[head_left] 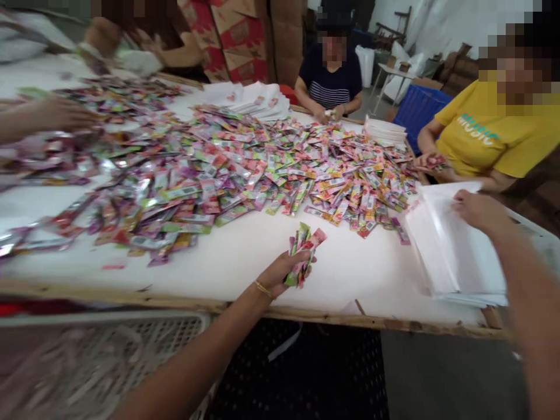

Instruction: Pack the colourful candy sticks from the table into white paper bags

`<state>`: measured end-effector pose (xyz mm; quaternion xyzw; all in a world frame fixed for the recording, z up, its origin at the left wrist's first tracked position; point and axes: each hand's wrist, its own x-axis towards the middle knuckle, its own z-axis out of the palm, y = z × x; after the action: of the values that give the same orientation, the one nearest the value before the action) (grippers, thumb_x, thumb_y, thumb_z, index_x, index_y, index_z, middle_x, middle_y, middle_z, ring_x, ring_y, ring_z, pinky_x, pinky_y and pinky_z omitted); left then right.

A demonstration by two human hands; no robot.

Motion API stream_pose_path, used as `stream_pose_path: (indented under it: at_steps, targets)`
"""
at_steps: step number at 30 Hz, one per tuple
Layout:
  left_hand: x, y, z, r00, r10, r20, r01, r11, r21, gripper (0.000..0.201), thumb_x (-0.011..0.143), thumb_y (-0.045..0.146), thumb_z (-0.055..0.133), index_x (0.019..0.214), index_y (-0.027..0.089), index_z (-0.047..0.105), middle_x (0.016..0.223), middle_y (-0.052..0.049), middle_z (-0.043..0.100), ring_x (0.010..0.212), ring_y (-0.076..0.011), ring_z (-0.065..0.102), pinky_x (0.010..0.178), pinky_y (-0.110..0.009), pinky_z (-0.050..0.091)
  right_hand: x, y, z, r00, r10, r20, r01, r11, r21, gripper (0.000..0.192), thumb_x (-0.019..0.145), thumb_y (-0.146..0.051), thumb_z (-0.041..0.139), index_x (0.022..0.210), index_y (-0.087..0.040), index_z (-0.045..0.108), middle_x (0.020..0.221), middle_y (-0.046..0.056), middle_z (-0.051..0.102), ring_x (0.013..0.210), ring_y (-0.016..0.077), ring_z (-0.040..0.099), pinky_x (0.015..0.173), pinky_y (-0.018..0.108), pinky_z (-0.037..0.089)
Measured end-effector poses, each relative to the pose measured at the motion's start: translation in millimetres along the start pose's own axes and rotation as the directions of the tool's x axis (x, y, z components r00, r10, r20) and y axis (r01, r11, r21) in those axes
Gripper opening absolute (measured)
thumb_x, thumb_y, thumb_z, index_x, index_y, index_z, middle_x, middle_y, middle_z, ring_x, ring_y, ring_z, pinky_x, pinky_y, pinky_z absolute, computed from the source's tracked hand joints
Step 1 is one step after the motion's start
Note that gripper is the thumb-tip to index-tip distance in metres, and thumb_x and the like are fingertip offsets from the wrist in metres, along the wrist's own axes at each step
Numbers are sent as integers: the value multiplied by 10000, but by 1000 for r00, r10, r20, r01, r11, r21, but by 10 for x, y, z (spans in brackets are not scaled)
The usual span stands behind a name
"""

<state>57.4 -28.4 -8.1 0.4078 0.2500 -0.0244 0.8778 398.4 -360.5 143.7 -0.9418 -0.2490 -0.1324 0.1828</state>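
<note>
In the lower centre of the frame the left hand (280, 273) is closed around a small bundle of sachets (303, 254) above the white table (227, 256), while at the right the right hand (476, 210) rests with loose fingers on the stack of white bags (450, 251).

I see a white counter (227, 262) with a raw wooden edge; behind it stacked cardboard boxes (245, 41), a blue crate (417, 108) right of them, white wall (455, 23) beyond
</note>
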Motion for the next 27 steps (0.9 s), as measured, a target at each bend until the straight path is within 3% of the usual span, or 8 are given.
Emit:
stream_pose_path:
  at_steps: [3, 8, 11, 17, 20, 23, 24, 27]
  targets:
    - [-201, 283, 76, 995, 65, 73, -58, 994, -92, 339, 664, 337, 789, 851, 117, 611, 726, -29, 632, 535, -90, 566, 468, -194, 460, -183, -703, 30, 961, -192, 200, 233, 951, -205, 179, 785, -376, 666, 838, -215, 723, 827, 101, 688, 809, 241, 631, 771, 417, 411]
    - [-379, 651, 298, 967, 211, 145, -174, 956, -235, 227, 794, 319, 677, 850, 109, 611, 708, -36, 626, 597, -96, 589, 562, -199, 498, -808, -2349, 607, 497, -440, 748, 715, 695, -67, 190, 812, -153, 547, 853, -203, 726, 873, 92, 704, 834, 242, 645, 677, 329, 409]
    - [-216, 563, 208, 970, 237, 44, -225, 955, -195, 253, 792, 342, 677, 819, 108, 585, 682, -36, 615, 561, -108, 580, 541, -226, 488, -1128, -2922, 1024, 388, -528, 755, 750, 657, 73, 251, 865, -182, 486, 970, -225, 709, 978, 89, 692, 915, 241, 642, 681, 301, 412]
    - [231, 223, -299, 876, 416, -243, -385, 908, 168, 295, 706, 289, 738, 877, 133, 555, 654, 15, 582, 576, -113, 544, 601, -257, 470, -1522, -3011, 1541, 462, -684, 564, 724, 658, 206, 317, 915, -149, 387, 1085, -215, 646, 1050, 63, 652, 985, 198, 607, 748, 270, 439]
    - [299, 134, -426, 834, 481, -270, -325, 824, 463, 354, 650, 169, 756, 961, 125, 594, 797, -18, 648, 773, -154, 587, 797, -298, 480, -1717, -2898, 1750, 591, -697, 406, 621, 714, 323, 264, 937, -255, 417, 1086, -224, 632, 1152, 52, 622, 986, 171, 597, 800, 259, 449]
    - [308, 46, -489, 894, 362, -264, -182, 831, 525, 381, 691, 207, 729, 1040, 125, 602, 863, -54, 670, 843, -205, 609, 849, -365, 482, -1752, -2771, 1977, 852, -406, 331, 296, 894, 336, 296, 929, -351, 421, 1089, -197, 617, 1199, 81, 591, 936, 166, 604, 838, 279, 453]
    - [308, 15, -498, 909, 331, -254, -156, 834, 529, 391, 704, 228, 722, 1061, 127, 600, 877, -63, 672, 848, -217, 615, 849, -383, 486, -1709, -2742, 2054, 892, -265, 365, 158, 942, 298, 325, 917, -357, 425, 1114, -173, 607, 1216, 109, 578, 956, 182, 602, 850, 295, 450]
    - [309, -63, -475, 898, 372, -237, -187, 807, 560, 461, 674, 253, 751, 1091, 135, 594, 981, -90, 673, 940, -249, 617, 910, -408, 468, -1467, -2726, 2270, 830, -48, 555, -73, 979, 192, 398, 860, -357, 487, 1144, -108, 613, 1171, 174, 607, 1008, 245, 603, 823, 317, 451]
